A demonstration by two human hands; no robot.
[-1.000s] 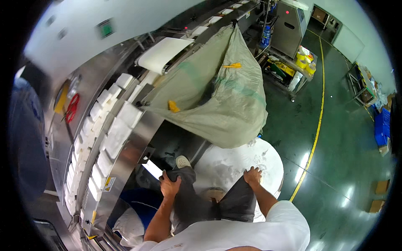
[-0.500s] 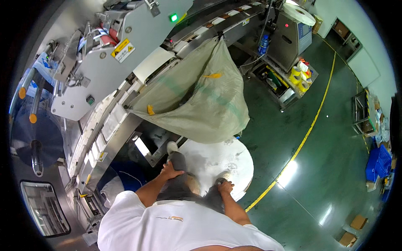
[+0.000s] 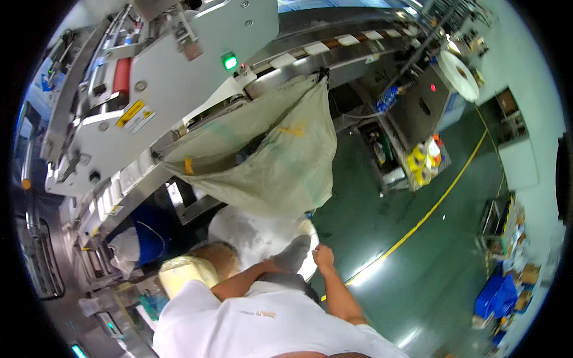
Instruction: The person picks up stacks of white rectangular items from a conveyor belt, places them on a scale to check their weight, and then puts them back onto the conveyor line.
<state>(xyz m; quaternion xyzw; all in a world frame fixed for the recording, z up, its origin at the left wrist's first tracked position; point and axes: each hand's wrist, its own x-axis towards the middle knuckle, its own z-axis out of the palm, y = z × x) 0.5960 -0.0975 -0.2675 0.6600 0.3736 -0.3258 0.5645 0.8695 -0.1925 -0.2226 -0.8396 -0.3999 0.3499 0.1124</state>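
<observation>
My left hand [image 3: 268,267] is at my grey trouser leg [image 3: 292,255]; its fingers blend into the cloth and cannot be made out. Right of that leg, my right hand [image 3: 323,256] is curled closed, with nothing seen in it, above the edge of a round white platform [image 3: 230,230]. Ahead of both hands hangs a large pale-green woven sack [image 3: 298,161], its mouth slack and partly open. Something dark shows inside, too unclear to name. The sack is attached along the side of a conveyor [image 3: 298,68].
A grey machine [image 3: 173,71] with a green lamp stands at upper left. Beside my left arm sit a yellowish wrapped block [image 3: 188,274] and a blue bin [image 3: 149,232]. A cart [image 3: 382,155] holds yellow rolls. Farther right lies a blue crate [image 3: 496,296].
My view and body have turned to the right. My right hand has come off my leg. The yellowish block and a brown round thing have come into view beside my left arm.
</observation>
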